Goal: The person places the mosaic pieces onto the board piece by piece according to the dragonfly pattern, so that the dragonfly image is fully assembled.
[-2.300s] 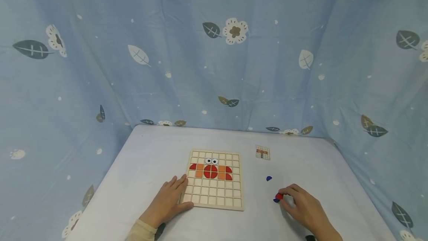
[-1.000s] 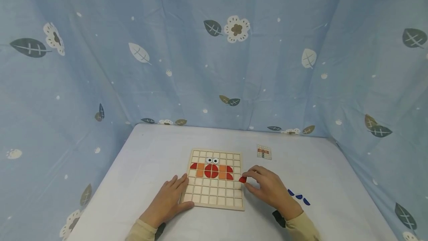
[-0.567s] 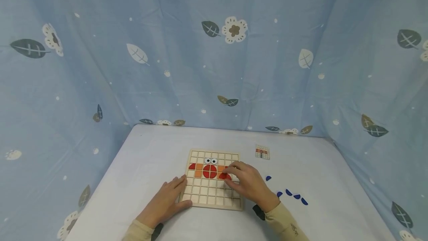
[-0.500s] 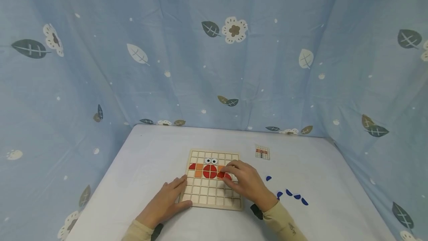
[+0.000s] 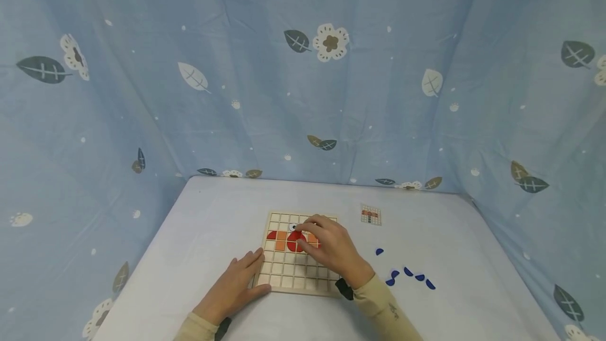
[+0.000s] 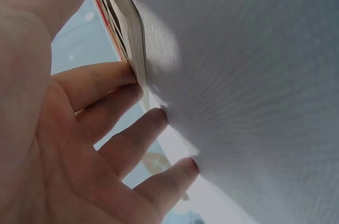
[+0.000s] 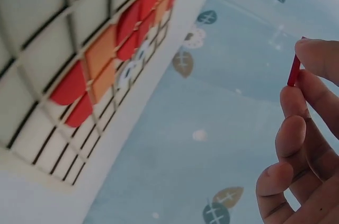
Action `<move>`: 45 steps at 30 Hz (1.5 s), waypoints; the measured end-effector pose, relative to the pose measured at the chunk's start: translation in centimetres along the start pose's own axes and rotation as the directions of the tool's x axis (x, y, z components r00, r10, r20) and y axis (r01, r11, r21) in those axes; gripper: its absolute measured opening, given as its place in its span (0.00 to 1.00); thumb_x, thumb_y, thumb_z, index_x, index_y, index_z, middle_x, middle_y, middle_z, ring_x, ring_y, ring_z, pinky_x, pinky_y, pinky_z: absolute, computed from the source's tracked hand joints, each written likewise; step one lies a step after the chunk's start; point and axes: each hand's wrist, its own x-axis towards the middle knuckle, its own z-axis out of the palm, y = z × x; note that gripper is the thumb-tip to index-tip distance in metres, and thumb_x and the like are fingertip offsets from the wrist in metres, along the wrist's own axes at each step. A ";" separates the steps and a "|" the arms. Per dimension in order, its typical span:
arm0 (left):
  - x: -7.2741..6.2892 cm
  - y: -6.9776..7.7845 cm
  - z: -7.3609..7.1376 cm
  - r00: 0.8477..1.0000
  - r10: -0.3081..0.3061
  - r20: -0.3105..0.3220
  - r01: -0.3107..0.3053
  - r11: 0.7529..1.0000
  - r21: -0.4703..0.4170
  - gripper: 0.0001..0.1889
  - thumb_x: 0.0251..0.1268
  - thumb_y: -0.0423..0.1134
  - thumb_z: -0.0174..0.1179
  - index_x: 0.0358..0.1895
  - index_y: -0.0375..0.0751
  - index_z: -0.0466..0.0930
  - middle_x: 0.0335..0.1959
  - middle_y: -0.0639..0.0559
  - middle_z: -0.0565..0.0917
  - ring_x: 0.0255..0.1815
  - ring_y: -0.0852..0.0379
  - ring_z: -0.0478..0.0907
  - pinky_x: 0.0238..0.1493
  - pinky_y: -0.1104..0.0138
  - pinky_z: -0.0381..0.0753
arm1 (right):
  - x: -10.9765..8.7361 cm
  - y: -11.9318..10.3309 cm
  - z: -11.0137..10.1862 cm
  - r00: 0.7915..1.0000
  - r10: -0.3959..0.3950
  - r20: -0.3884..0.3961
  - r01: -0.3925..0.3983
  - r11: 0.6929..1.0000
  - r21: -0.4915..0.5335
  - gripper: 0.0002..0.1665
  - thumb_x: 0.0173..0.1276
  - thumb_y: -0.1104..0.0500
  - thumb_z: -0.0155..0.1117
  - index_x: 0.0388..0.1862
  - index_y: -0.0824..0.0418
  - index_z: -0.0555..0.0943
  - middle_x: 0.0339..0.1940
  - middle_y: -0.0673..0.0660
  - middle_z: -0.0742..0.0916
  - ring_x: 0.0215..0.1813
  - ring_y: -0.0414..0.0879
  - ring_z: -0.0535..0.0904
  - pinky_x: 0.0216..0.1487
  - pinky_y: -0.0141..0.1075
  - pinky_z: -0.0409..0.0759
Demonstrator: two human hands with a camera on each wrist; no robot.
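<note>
A wooden grid board [image 5: 293, 272] lies on the table, with red quarter-round tiles forming a circle [image 5: 292, 243] in its upper middle. Orange square tiles [image 5: 281, 241] flank that circle, and a red tile [image 5: 272, 236] sits at the far left of the row. My right hand [image 5: 333, 246] is raised over the board, pinching a thin red tile [image 7: 294, 70] between thumb and fingertips. It covers part of the right-hand tiles and one eye tile. My left hand [image 5: 234, 283] rests with spread fingers against the board's left edge [image 6: 135, 33].
Several blue half-round pieces [image 5: 420, 278] lie loose right of the board, one of them [image 5: 379, 251] farther back. A small picture card [image 5: 371, 214] lies behind them. Blue patterned cloth [image 5: 265, 93] walls the table at the back and sides.
My right hand picked up a red tile among the blue pieces and carried it left, across the board's right side, to above the red circle. The left hand stayed at the board's edge.
</note>
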 end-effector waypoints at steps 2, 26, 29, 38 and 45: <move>0.1 0.0 0.0 1.000 0.007 -0.002 -0.007 1.000 -0.008 0.42 0.64 0.59 0.67 0.72 0.31 0.70 0.75 0.43 0.69 0.74 0.37 0.65 0.72 0.38 0.62 | 0.4 -0.2 0.1 1.000 -0.010 -0.021 0.010 1.000 -0.001 0.17 0.62 0.55 0.77 0.49 0.53 0.87 0.44 0.48 0.85 0.46 0.40 0.82 0.44 0.33 0.84; 0.1 0.3 -0.3 0.998 0.052 -0.029 -0.051 0.997 0.058 0.39 0.63 0.57 0.69 0.68 0.30 0.74 0.72 0.40 0.73 0.70 0.36 0.70 0.66 0.35 0.68 | 3.3 0.7 4.4 0.996 0.062 0.067 -0.064 0.997 0.030 0.13 0.66 0.53 0.74 0.50 0.52 0.88 0.44 0.47 0.85 0.37 0.42 0.83 0.36 0.28 0.81; 0.1 0.3 -0.4 0.998 0.055 -0.034 -0.053 0.997 0.049 0.39 0.63 0.56 0.69 0.68 0.30 0.74 0.71 0.40 0.73 0.70 0.36 0.70 0.65 0.34 0.68 | 3.5 0.6 4.8 0.993 0.068 0.095 -0.071 0.997 0.036 0.14 0.65 0.54 0.75 0.49 0.52 0.88 0.43 0.48 0.85 0.36 0.43 0.83 0.35 0.29 0.81; 0.0 -0.1 0.0 0.998 0.067 -0.023 -0.066 0.997 0.052 0.39 0.64 0.56 0.68 0.69 0.30 0.73 0.72 0.41 0.72 0.71 0.36 0.69 0.66 0.35 0.68 | 3.6 0.0 6.2 0.947 0.143 0.287 -0.142 0.990 -0.027 0.13 0.66 0.52 0.74 0.49 0.47 0.88 0.45 0.44 0.85 0.36 0.35 0.80 0.38 0.29 0.82; 0.1 -0.2 0.2 0.997 0.067 -0.042 -0.063 0.995 0.078 0.39 0.63 0.57 0.69 0.68 0.30 0.74 0.72 0.41 0.73 0.71 0.37 0.70 0.66 0.36 0.69 | 3.9 -0.5 7.2 0.916 0.138 0.377 -0.139 0.990 -0.024 0.13 0.64 0.50 0.76 0.47 0.49 0.90 0.41 0.46 0.86 0.37 0.34 0.80 0.39 0.29 0.80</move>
